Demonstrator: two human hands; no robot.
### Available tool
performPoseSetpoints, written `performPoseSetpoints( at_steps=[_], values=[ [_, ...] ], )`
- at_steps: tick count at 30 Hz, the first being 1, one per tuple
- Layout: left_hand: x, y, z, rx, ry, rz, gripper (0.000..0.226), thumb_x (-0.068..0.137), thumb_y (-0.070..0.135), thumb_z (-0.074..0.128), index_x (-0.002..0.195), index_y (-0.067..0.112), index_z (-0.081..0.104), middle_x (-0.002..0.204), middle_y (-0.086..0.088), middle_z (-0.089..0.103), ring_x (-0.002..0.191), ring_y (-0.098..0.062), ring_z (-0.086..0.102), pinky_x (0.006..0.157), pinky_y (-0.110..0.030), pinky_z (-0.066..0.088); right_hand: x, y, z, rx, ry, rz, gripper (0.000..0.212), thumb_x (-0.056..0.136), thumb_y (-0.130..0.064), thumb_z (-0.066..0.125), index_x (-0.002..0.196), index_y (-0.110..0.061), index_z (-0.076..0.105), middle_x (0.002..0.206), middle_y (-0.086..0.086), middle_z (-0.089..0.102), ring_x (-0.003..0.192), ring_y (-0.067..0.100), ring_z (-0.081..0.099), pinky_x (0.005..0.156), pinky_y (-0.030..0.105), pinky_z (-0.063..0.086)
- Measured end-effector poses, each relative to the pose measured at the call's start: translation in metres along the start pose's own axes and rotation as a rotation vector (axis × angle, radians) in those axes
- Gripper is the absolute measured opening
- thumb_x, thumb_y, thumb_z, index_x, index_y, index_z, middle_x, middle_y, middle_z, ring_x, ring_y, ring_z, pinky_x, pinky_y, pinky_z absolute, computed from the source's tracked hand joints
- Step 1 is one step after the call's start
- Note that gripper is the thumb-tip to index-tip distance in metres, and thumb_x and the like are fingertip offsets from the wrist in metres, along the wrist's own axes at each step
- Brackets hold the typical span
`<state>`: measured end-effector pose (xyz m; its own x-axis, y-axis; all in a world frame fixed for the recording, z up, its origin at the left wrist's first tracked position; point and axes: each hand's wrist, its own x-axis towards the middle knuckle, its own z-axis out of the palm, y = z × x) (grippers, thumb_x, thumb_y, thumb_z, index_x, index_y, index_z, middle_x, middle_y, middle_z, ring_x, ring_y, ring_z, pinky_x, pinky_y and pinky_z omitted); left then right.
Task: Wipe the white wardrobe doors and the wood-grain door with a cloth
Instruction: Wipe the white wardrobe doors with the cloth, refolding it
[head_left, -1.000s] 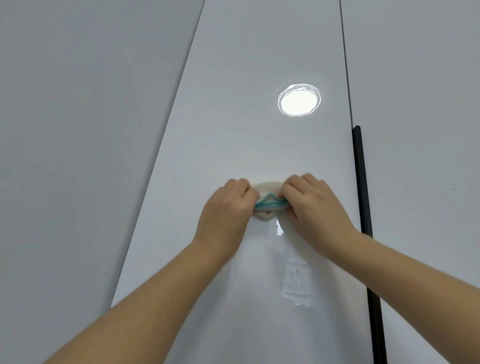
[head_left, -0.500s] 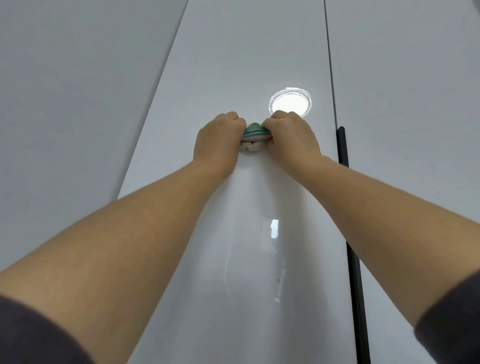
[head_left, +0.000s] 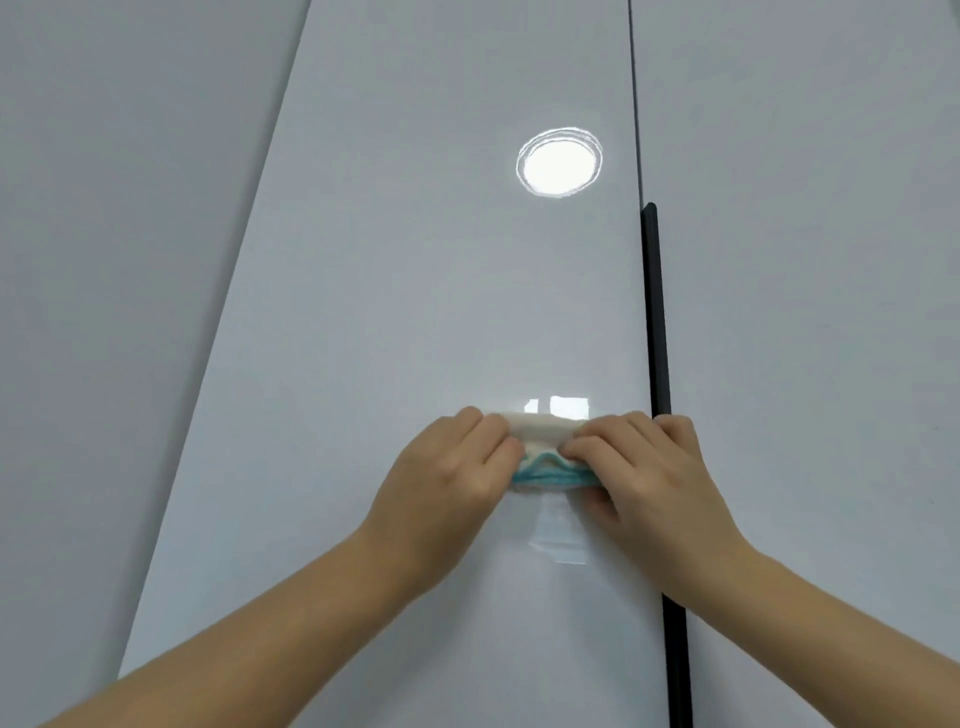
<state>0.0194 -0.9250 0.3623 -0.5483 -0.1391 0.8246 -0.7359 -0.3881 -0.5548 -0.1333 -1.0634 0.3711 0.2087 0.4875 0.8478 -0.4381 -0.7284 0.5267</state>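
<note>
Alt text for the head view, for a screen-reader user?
The left hand and right hand hold a folded white-and-teal cloth against a glossy white wardrobe door. A black handle strip runs down its right edge; a round light reflection glares above.

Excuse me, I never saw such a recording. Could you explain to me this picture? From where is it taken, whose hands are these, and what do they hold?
There is no machine here: a person works with two bare hands, and the camera sits on that person's head. The left hand and the right hand together grip a folded cloth, white with a teal edge, and press it against a glossy white wardrobe door. The bright round spot is probably a lamp reflected in the door, not a hole. The black strip runs along the door's right edge, beside the next white door; it may be a handle.
</note>
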Motion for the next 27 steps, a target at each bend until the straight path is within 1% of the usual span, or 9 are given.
performPoseSetpoints(
  at_steps=[3, 6, 9, 11, 14, 15, 21, 24, 27],
  values=[
    [0.031, -0.011, 0.006, 0.069, -0.026, -0.017, 0.025, 0.061, -0.008, 0.073, 0.071, 0.012, 0.061, 0.069, -0.005, 0.051, 0.061, -0.023, 0.047, 0.051, -0.032, 0.034, 0.024, 0.018, 0.003, -0.055, 0.01, 0.02, 0.017, 0.076, -0.004, 0.06, 0.087, -0.014, 0.068, 0.088, -0.001, 0.064, 0.075, 0.025, 0.06, 0.071, 0.036, 0.032],
    [0.077, -0.029, 0.016, 0.118, -0.017, -0.117, 0.036, 0.046, -0.009, 0.08, 0.064, 0.012, 0.057, 0.065, -0.004, 0.049, 0.057, -0.022, 0.046, 0.05, -0.028, 0.022, 0.066, 0.046, 0.01, -0.096, 0.053, 0.075, 0.024, 0.077, -0.004, 0.049, 0.087, -0.013, 0.068, 0.086, 0.0, 0.065, 0.074, 0.026, 0.06, 0.07, 0.036, 0.028],
    [0.123, -0.05, 0.027, 0.174, -0.011, -0.174, 0.041, 0.038, -0.01, 0.08, 0.06, 0.012, 0.054, 0.061, -0.003, 0.049, 0.054, -0.023, 0.047, 0.048, -0.025, 0.014, 0.106, 0.074, 0.015, -0.12, 0.036, 0.126, 0.028, 0.073, 0.002, 0.051, 0.088, -0.012, 0.069, 0.088, 0.002, 0.066, 0.075, 0.029, 0.059, 0.07, 0.035, 0.023],
    [0.151, -0.059, 0.027, 0.195, -0.015, -0.215, 0.04, 0.044, -0.012, 0.077, 0.062, 0.012, 0.051, 0.065, -0.004, 0.051, 0.059, -0.024, 0.05, 0.046, -0.023, 0.008, 0.133, 0.088, 0.015, -0.14, 0.0, 0.157, 0.031, 0.076, 0.005, 0.052, 0.095, -0.012, 0.069, 0.095, 0.003, 0.066, 0.083, 0.03, 0.058, 0.074, 0.035, 0.022],
    [0.184, -0.071, 0.035, 0.168, -0.017, -0.317, 0.027, 0.076, -0.009, 0.058, 0.08, 0.015, 0.047, 0.086, -0.004, 0.046, 0.086, -0.024, 0.049, 0.053, -0.032, 0.024, 0.169, 0.103, 0.013, -0.15, -0.024, 0.209, 0.037, 0.081, 0.005, 0.044, 0.102, -0.015, 0.067, 0.103, 0.002, 0.063, 0.094, 0.026, 0.054, 0.079, 0.035, 0.021],
    [0.193, -0.072, 0.034, 0.159, -0.034, -0.361, 0.024, 0.08, -0.008, 0.053, 0.083, 0.015, 0.047, 0.089, -0.004, 0.045, 0.089, -0.024, 0.046, 0.057, -0.033, 0.027, 0.179, 0.106, 0.012, -0.155, -0.034, 0.238, 0.037, 0.08, 0.005, 0.042, 0.1, -0.016, 0.066, 0.101, 0.002, 0.062, 0.094, 0.026, 0.054, 0.079, 0.035, 0.021],
    [0.206, -0.076, 0.04, 0.132, -0.008, -0.459, 0.023, 0.08, -0.009, 0.048, 0.093, 0.007, 0.057, 0.099, -0.009, 0.053, 0.092, -0.026, 0.048, 0.062, -0.033, 0.03, 0.192, 0.108, 0.02, -0.141, -0.006, 0.323, 0.036, 0.082, 0.002, 0.039, 0.101, -0.015, 0.064, 0.099, 0.004, 0.055, 0.095, 0.027, 0.05, 0.08, 0.033, 0.024],
    [0.2, -0.073, 0.038, 0.102, -0.014, -0.43, 0.019, 0.079, -0.007, 0.047, 0.09, 0.007, 0.055, 0.098, -0.01, 0.053, 0.088, -0.025, 0.045, 0.062, -0.033, 0.03, 0.185, 0.105, 0.021, -0.107, 0.012, 0.328, 0.035, 0.082, -0.001, 0.044, 0.107, -0.016, 0.064, 0.106, 0.004, 0.058, 0.1, 0.026, 0.051, 0.084, 0.033, 0.025],
    [0.184, -0.066, 0.036, 0.074, -0.009, -0.399, 0.018, 0.079, -0.005, 0.048, 0.09, 0.006, 0.056, 0.096, -0.01, 0.054, 0.09, -0.026, 0.047, 0.062, -0.035, 0.03, 0.164, 0.098, 0.022, -0.067, 0.052, 0.313, 0.033, 0.079, -0.003, 0.049, 0.105, -0.014, 0.066, 0.104, 0.004, 0.06, 0.098, 0.024, 0.051, 0.08, 0.03, 0.019]
  ],
)
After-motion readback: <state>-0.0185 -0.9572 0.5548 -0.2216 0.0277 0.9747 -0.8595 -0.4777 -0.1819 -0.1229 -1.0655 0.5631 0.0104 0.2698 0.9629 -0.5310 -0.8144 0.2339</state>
